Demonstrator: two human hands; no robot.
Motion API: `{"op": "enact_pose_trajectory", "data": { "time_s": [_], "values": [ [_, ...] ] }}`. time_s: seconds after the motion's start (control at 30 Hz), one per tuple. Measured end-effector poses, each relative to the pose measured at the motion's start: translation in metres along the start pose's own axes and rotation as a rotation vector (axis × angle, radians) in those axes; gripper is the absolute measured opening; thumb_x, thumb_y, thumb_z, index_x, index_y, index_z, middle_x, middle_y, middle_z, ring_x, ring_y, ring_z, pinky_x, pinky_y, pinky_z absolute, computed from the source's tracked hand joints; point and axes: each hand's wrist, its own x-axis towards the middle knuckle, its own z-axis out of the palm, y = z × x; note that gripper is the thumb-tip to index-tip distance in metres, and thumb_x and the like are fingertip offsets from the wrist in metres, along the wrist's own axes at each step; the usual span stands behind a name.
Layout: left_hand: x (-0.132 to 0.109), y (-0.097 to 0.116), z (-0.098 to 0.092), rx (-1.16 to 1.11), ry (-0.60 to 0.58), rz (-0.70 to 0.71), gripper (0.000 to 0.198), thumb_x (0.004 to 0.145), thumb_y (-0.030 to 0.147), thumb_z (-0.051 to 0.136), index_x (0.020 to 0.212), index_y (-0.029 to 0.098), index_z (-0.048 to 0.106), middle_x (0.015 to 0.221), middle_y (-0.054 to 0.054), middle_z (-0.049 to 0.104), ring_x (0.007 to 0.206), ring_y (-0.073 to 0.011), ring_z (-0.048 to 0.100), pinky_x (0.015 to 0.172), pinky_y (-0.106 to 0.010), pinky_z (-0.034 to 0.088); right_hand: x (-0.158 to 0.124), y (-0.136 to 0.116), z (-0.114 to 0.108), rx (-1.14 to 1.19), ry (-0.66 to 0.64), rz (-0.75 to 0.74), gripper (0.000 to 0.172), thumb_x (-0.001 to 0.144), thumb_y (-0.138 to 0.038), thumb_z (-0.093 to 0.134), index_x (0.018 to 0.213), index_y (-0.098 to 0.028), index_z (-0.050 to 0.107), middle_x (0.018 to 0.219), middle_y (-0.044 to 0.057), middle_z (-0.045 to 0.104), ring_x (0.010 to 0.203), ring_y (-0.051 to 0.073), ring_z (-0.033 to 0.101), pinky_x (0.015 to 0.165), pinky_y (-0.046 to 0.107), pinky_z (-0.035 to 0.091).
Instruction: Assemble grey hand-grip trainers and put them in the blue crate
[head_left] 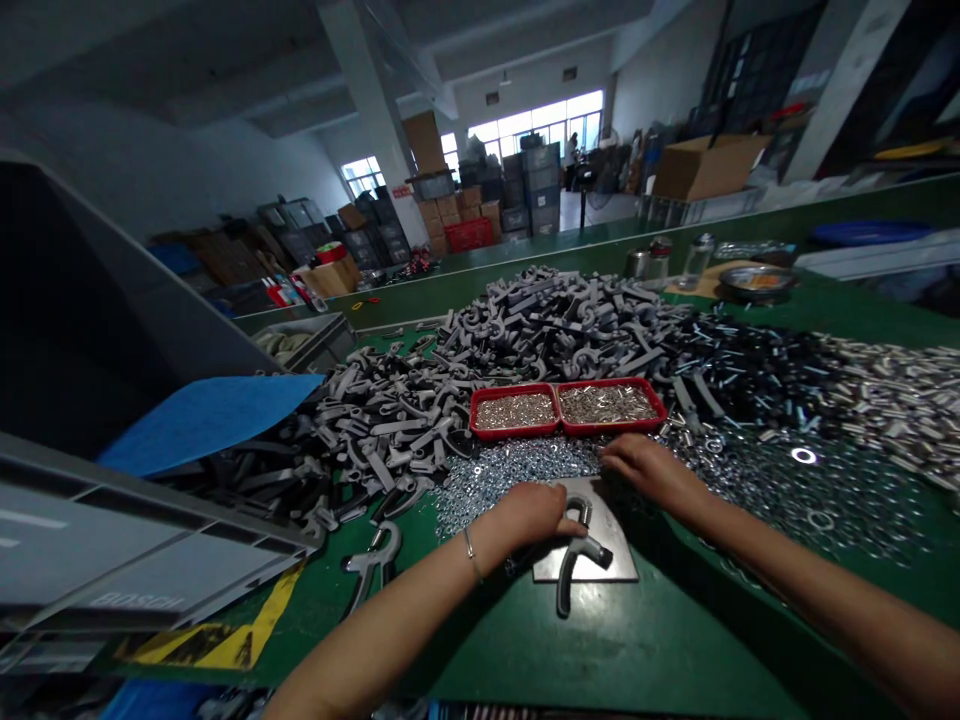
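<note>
My left hand (pixel 531 515) is closed on a grey-and-black clamp (pixel 576 565) with a hooked jaw and black-tipped handles, tilted over a flat metal plate (pixel 621 568). My right hand (pixel 636 462) reaches to the small silvery nuts (pixel 517 465) just in front of the red trays. Its fingertips are pressed together, and anything between them is too small to make out. Left of my left forearm, another similar clamp (pixel 371 563) lies on the green table (pixel 480 655).
Two red trays (pixel 515 433) of tiny metal parts stand before a heap of grey clamp parts (pixel 555 325). Dark screws (pixel 757 355), metal pins (pixel 900 390) and washers (pixel 821 520) spread rightward. A grey crate (pixel 150 545) blocks the left side. Jars (pixel 697 262) stand behind.
</note>
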Motion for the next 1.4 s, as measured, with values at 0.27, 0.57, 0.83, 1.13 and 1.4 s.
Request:
{"op": "enact_pose_trajectory", "data": {
  "time_s": [0.27,0.57,0.83,1.13,1.4],
  "values": [
    [0.106,-0.022,-0.058,0.127,0.270,-0.005,0.026,0.099,0.016,0.046,0.113,0.013,0.067,0.108,-0.018,0.073,0.101,-0.0268,0.070,0.088,-0.037,0.053,0.086,0.058,-0.013,-0.338,0.082,0.089,0.017,0.092,-0.023,0.058,0.085,-0.015,0.070,0.098,0.016,0.067,0.103,0.030,0.055,0.085,0.037,0.047],
    [0.173,-0.031,-0.041,-0.025,0.332,-0.058,0.024,0.093,0.004,0.048,0.096,0.006,0.072,0.104,-0.021,0.072,0.109,-0.0288,0.067,0.098,-0.040,0.049,0.103,0.074,-0.001,-0.337,0.094,0.131,0.020,0.096,-0.027,0.052,0.092,-0.014,0.067,0.102,0.016,0.069,0.099,0.027,0.060,0.078,0.032,0.044],
    [0.151,-0.031,-0.026,-0.343,0.553,-0.138,0.019,0.101,0.020,0.046,0.110,0.007,0.058,0.099,-0.014,0.071,0.094,-0.0211,0.068,0.087,-0.032,0.050,0.071,0.062,-0.006,-0.155,0.218,0.195,0.023,0.099,-0.027,0.042,0.105,-0.015,0.061,0.101,0.013,0.070,0.089,0.023,0.064,0.077,0.030,0.047],
    [0.078,-0.029,-0.019,-0.682,0.635,-0.102,0.017,0.095,0.013,0.052,0.098,0.014,0.068,0.078,-0.002,0.068,0.079,-0.0152,0.068,0.087,-0.030,0.049,0.070,0.061,-0.030,-0.010,0.234,0.245,0.020,0.091,-0.024,0.051,0.094,-0.012,0.067,0.099,0.015,0.072,0.091,0.025,0.065,0.082,0.034,0.048],
    [-0.016,0.005,0.044,-0.807,0.487,-0.187,0.012,0.089,0.024,0.065,0.080,0.017,0.065,0.084,-0.002,0.065,0.082,-0.0172,0.062,0.077,-0.029,0.046,-0.039,0.000,0.035,0.670,-0.123,0.205,0.032,0.093,-0.049,0.054,0.096,-0.019,0.065,0.091,0.005,0.071,0.081,0.021,0.068,0.075,0.034,0.054]
  ]
}}
